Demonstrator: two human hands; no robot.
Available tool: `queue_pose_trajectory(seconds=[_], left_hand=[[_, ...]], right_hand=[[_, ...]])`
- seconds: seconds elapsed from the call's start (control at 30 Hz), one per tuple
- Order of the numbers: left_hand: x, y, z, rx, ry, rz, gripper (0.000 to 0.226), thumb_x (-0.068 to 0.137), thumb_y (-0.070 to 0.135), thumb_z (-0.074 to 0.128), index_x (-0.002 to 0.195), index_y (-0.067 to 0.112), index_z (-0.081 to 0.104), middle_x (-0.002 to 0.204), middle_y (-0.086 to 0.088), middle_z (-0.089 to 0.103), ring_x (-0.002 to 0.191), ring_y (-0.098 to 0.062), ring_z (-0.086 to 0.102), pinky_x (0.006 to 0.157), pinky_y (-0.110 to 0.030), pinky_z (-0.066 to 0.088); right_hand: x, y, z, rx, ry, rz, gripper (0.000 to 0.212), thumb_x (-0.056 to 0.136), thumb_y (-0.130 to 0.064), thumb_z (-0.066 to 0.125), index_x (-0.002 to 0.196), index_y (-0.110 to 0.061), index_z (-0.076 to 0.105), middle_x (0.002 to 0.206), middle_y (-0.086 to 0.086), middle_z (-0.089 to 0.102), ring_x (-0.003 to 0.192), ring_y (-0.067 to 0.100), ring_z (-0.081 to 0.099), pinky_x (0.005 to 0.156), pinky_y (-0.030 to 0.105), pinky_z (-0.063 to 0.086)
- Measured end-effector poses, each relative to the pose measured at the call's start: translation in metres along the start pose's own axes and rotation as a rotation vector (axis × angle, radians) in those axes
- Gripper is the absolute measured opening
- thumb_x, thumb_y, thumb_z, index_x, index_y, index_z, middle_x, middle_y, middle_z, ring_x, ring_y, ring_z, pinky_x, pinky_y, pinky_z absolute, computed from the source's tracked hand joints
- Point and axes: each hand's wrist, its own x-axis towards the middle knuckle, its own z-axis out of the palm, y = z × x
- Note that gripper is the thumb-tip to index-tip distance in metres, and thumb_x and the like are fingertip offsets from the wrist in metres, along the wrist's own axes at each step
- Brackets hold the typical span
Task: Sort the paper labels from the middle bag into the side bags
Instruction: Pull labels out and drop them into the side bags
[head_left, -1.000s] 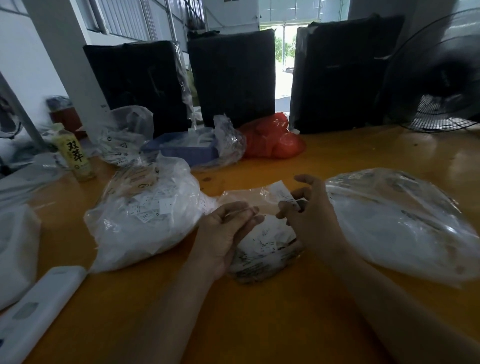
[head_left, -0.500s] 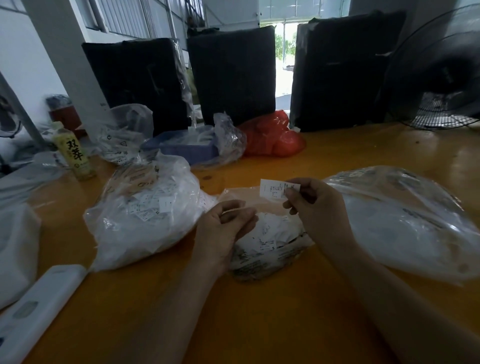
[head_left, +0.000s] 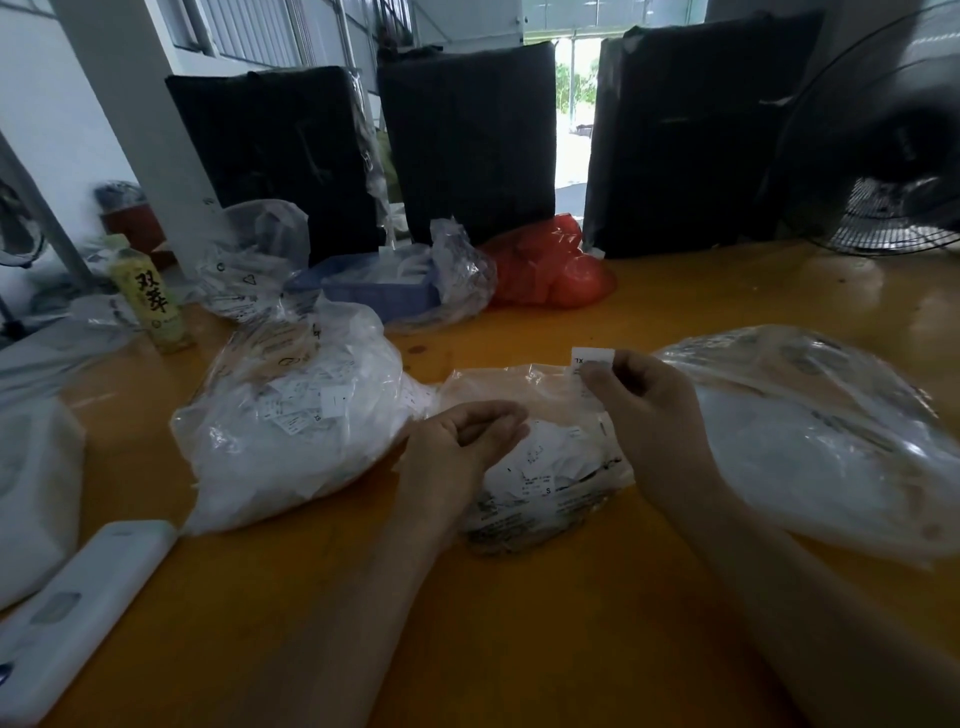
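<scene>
Label (head_left: 592, 359) pinched between right hand (head_left: 647, 415) fingers (head_left: 602, 379) above middle bag (head_left: 545, 467).

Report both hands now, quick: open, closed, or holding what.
Left hand: fingers loosely curled at the middle bag; any grip cannot be told.
Right hand: pinches a paper label.

Both forearms are bare to the frame's lower edge, with no sleeve showing. The left hand (head_left: 457, 452) and right hand (head_left: 649, 410) wear no gloves, rings or watch.
</scene>
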Motion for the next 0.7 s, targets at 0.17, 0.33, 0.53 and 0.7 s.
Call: queue_pose_trajectory(seconds=[0.17,0.33,0.53,0.7], left_hand=[[-0.0012,0.002,0.0002,0.153,0.008,0.028,0.027,0.083,0.027,0.083,0.109,0.021,0.08,0.107,0.004,0.081,0.108,-0.011,0.075,0.098,-0.033,0.058],[0.0002,-0.0014,-0.001,0.247,0.001,0.084,0.022,0.09,0.019,0.082,0.111,0.023,0.079,0.107,0.01,0.081,0.105,-0.005,0.075,0.087,-0.017,0.058],[0.0018,-0.0038,-0.0008,0.223,-0.008,0.078,0.026,0.09,0.017,0.081,0.114,0.023,0.072,0.106,0.004,0.082,0.102,-0.012,0.077,0.089,-0.03,0.062],[0.0021,-0.0032,-0.0017,0.315,0.001,0.1,0.025,0.089,0.025,0.083,0.11,0.033,0.072,0.104,0.013,0.081,0.102,-0.002,0.075,0.088,-0.021,0.061]], right_hand=[[0.0014,-0.002,-0.0017,-0.06,-0.127,-0.033,0.012,0.105,-0.026,0.051,0.105,-0.02,0.062,0.086,-0.001,0.073,0.076,0.014,0.073,0.069,0.036,0.061],[-0.0013,-0.003,0.0012,-0.409,-0.211,-0.266,0.026,0.1,-0.01,0.058,0.118,-0.027,0.064,0.097,-0.019,0.062,0.075,-0.003,0.066,0.06,0.01,0.049],[-0.0045,-0.0036,0.0013,-0.383,-0.14,-0.251,0.013,0.094,-0.026,0.07,0.103,-0.032,0.063,0.086,-0.016,0.069,0.074,0.003,0.069,0.062,0.023,0.058],[-0.0052,-0.0076,0.0011,-0.389,-0.136,-0.309,0.008,0.096,-0.024,0.067,0.103,-0.028,0.067,0.083,-0.019,0.067,0.074,0.001,0.067,0.064,0.014,0.052]])
